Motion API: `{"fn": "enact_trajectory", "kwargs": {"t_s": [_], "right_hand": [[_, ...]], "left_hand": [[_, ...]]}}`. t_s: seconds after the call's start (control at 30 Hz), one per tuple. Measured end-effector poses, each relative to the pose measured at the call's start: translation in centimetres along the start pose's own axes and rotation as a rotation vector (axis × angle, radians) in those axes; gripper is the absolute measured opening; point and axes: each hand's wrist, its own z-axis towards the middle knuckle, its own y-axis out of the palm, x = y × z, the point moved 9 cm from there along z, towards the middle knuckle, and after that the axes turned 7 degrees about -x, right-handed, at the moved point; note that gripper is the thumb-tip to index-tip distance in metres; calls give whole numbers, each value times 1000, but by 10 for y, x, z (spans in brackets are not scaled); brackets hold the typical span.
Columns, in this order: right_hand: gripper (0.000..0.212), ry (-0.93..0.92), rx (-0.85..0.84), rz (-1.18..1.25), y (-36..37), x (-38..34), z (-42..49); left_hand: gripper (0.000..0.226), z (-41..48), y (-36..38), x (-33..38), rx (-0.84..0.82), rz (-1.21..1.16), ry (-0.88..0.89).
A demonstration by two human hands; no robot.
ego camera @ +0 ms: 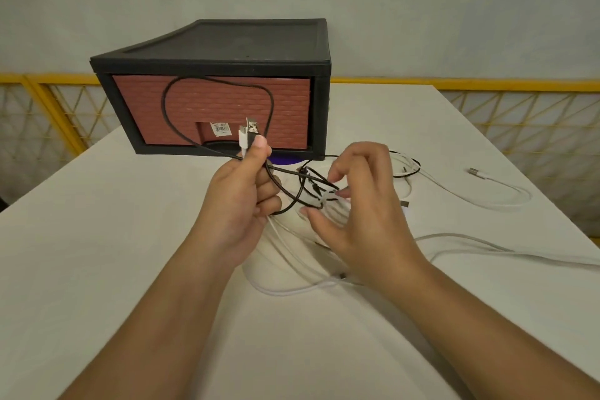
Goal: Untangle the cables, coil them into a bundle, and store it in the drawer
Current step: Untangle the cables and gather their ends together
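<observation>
from my seat i see the left hand (240, 195) curled round two usb plugs (248, 136), one white, one black, held upright. a thin black cable (194, 78) arcs up in front of the shut drawer (292, 114), brick-textured red in a black plastic frame (211, 62). the right hand (360, 211) pinches the black-and-white tangle (319, 196) above the smooth white table (130, 269). the barcode sticker (221, 129) is too small to read.

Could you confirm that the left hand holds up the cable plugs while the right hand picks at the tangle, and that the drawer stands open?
Not quite: in the head view the drawer is shut, its red front flush in the frame. The left hand does hold up the plugs, and the right hand picks at the tangle.
</observation>
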Motion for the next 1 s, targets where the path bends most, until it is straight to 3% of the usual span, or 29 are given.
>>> {"fn": "enact_trajectory", "kwargs": {"t_s": [0.13,0.4,0.53,0.67,0.73,0.87,1.0], "right_hand": [[11,-48,-10,-189,2,-2,0],[31,48,-46,-205,-2,12,7],[19,105,-171,-283,11,26,6],[3,136,-217,-194,10,38,7],[6,173,-222,-133,12,45,6],[31,193,-233,-264,15,48,3],[32,266,-417,-110,30,50,-1]], "left_hand": [[23,1,-2,-2,6,-35,-4],[26,0,-8,6,51,-7,52],[28,-1,-11,9,76,-17,81],[29,0,-15,15,96,-42,108],[29,0,-15,15,94,-35,107],[29,1,-14,13,89,-16,101],[30,0,-13,13,81,-9,100]]}}
